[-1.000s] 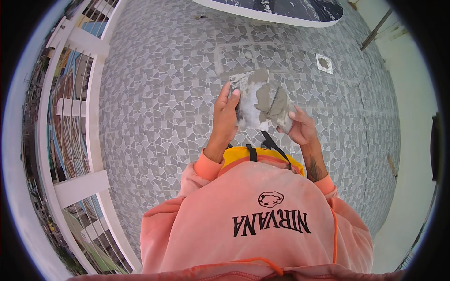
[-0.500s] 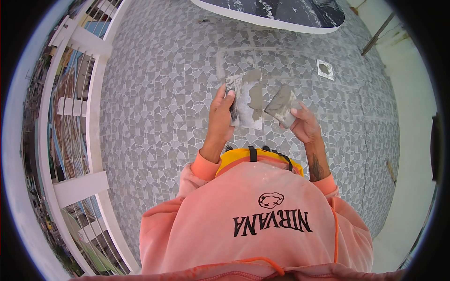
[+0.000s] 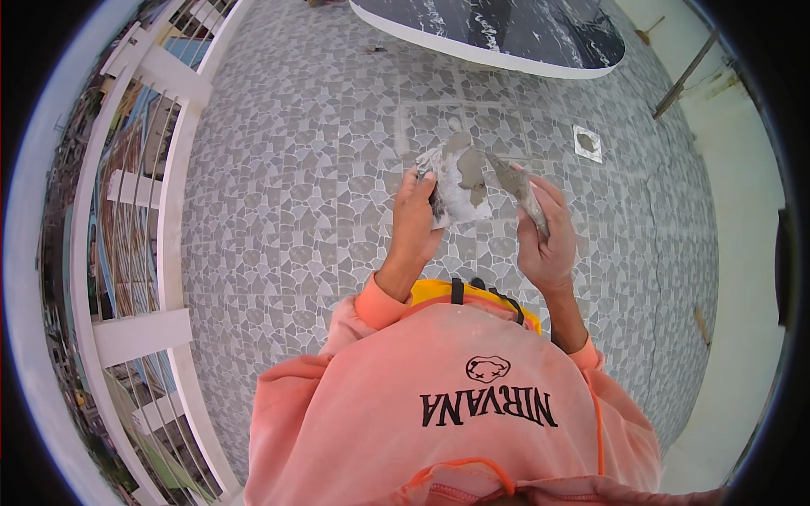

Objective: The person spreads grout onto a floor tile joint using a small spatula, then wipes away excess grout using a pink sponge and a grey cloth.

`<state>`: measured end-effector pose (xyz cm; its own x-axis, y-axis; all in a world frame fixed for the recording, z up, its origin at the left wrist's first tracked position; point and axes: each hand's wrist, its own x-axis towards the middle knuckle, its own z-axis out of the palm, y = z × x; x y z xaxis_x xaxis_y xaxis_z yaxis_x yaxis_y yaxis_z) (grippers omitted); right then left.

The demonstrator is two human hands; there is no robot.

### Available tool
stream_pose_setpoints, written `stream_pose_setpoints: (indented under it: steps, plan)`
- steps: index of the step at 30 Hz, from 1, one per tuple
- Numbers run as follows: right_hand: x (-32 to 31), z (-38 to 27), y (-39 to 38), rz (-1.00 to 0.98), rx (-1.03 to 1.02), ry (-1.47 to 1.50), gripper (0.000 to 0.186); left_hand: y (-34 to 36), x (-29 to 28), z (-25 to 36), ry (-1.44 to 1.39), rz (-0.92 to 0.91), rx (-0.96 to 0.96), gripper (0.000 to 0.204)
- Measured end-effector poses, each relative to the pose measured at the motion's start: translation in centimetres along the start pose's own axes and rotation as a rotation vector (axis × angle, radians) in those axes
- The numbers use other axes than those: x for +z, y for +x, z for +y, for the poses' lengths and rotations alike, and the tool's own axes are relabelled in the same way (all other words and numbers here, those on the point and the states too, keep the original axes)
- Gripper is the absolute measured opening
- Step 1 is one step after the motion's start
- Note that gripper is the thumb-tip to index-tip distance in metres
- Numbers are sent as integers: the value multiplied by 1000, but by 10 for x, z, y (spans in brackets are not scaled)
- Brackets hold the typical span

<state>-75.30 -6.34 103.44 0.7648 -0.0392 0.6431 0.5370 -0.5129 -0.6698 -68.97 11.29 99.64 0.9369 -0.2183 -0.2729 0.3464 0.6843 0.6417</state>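
Note:
My left hand (image 3: 412,221) is closed on a rectangular plastering trowel (image 3: 454,202), its flat pale metal face turned up. Patches of wet grey mortar (image 3: 471,173) lie on that face, mostly along its far and right parts. In my right hand (image 3: 550,240) is a flat scraper (image 3: 513,184) coated in grey mortar, gripped between thumb and fingers. Its blade is tilted nearly edge-on, and the far end comes close to the trowel's right side; whether they touch I cannot tell. My fingers hide the handles of both tools.
Beneath me spreads a stone-patterned tile floor (image 3: 287,211). A dark marbled tabletop with a white edge (image 3: 498,29) stands ahead. A small white square with a grey blob (image 3: 588,144) lies at the right. White railing (image 3: 173,211) runs along the left, a pale wall (image 3: 742,211) along the right.
Both hands have come closer together. The scraper has turned from showing its broad face to nearly edge-on, its blade now near the trowel. My left hand with the trowel has shifted slightly right.

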Motion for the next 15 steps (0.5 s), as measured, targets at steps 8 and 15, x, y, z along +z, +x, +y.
stream_pose_setpoints:
  steps: [8, 15]
  plan:
    - [8, 5, 12, -243, -346, -152, 53, -5, 10, 0, -7, -44, -6, 29]
    - [9, 22, 6, -223, -355, -251, 53, -4, 9, -6, 28, -64, 119, 32]
